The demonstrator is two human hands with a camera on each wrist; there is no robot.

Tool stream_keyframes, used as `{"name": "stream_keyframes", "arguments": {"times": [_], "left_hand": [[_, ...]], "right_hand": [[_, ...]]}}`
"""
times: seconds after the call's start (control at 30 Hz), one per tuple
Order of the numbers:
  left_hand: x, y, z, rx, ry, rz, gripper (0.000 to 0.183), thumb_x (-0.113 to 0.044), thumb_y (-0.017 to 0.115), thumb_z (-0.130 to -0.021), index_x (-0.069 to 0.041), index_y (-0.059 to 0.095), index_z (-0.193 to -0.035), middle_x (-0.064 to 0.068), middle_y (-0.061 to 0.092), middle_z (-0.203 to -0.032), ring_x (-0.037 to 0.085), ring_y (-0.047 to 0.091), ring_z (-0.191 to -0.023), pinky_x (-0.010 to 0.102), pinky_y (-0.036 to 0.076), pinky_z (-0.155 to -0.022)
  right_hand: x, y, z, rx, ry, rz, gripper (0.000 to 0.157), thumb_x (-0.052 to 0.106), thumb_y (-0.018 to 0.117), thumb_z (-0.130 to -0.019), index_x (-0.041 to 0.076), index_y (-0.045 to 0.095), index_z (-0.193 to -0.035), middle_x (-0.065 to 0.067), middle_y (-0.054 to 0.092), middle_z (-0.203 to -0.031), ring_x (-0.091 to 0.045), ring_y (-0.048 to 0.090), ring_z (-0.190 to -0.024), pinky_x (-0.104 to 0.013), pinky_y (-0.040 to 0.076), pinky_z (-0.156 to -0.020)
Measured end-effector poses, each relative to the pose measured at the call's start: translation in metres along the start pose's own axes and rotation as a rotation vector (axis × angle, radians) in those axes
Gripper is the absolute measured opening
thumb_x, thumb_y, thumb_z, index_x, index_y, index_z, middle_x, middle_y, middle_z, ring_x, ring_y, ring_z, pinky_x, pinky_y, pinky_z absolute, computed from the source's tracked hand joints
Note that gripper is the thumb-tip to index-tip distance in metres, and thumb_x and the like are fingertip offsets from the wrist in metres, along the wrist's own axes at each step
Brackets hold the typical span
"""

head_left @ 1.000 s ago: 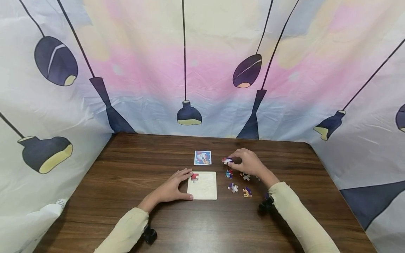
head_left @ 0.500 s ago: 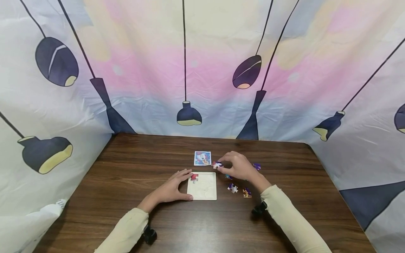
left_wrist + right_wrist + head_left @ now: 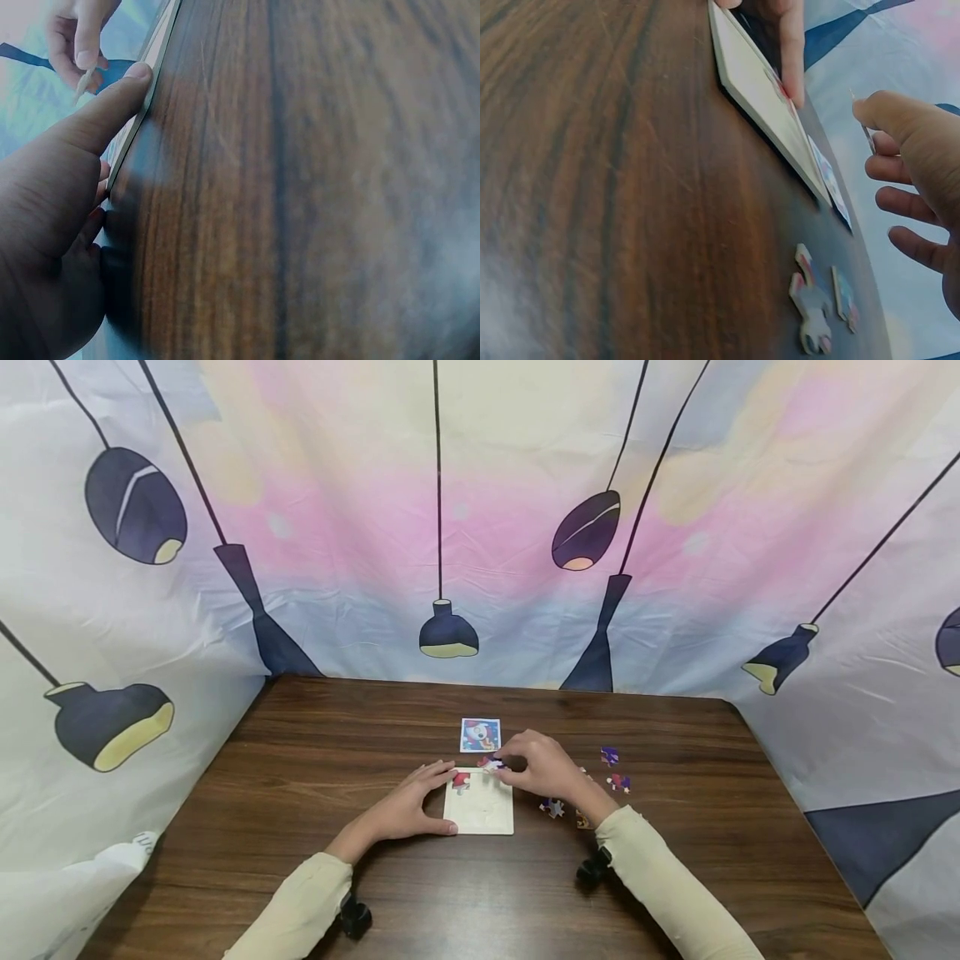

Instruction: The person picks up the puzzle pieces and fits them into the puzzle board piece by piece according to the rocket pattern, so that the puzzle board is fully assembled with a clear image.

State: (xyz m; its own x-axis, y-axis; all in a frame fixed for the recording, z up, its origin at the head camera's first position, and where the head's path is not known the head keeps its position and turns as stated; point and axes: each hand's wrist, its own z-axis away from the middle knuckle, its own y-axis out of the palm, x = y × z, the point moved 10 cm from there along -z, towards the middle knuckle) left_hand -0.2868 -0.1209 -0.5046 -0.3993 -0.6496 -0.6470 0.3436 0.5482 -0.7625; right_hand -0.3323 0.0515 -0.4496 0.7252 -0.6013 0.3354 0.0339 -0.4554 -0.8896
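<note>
The right hand (image 3: pixel 542 764) has its grip clamped on a puzzle piece (image 3: pixel 491 764), pinched in the air near the far edge of the pale tray (image 3: pixel 482 812). The left hand's (image 3: pixel 403 802) grip is apart, thumb and fingers touching the tray's left side. A red piece (image 3: pixel 461 779) lies in the tray's far left corner. Loose pieces (image 3: pixel 552 808) lie right of the tray on the bench (image 3: pixel 337 714).

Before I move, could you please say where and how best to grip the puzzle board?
Probably pinch the puzzle board by its near edge, coming from the near side: it lies thin and flat, that edge is mostly bare, and the left hand spans the left edge.
</note>
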Motion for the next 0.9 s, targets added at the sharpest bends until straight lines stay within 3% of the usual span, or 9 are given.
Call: {"name": "stream_keyframes", "arguments": {"times": [0.27,0.9], "left_hand": [[0.001,0.001,0.002,0.004,-0.006,0.023,0.094,-0.053,0.081,-0.084,-0.010,0.041,-0.157,0.009,0.031,-0.166,0.039,0.016,-0.156,0.067,0.020,-0.120],[0.001,0.001,0.000,0.008,-0.006,0.014,0.095,-0.054,0.081,-0.084,-0.009,0.041,-0.158,0.008,0.030,-0.166,0.037,0.017,-0.156,0.065,0.019,-0.121]], "right_hand": [[0.007,0.017,-0.002,0.022,-0.020,0.032,0.030,0.041,0.075,-0.093,0.020,0.080,-0.113,0.005,0.073,-0.106,-0.011,0.064,-0.095,-0.034,0.056,-0.080],[0.014,0.031,-0.007,0.025,-0.048,0.043,0.025,0.039,0.076,-0.093,0.020,0.081,-0.109,0.003,0.074,-0.108,-0.013,0.065,-0.096,-0.034,0.056,-0.083]]}}
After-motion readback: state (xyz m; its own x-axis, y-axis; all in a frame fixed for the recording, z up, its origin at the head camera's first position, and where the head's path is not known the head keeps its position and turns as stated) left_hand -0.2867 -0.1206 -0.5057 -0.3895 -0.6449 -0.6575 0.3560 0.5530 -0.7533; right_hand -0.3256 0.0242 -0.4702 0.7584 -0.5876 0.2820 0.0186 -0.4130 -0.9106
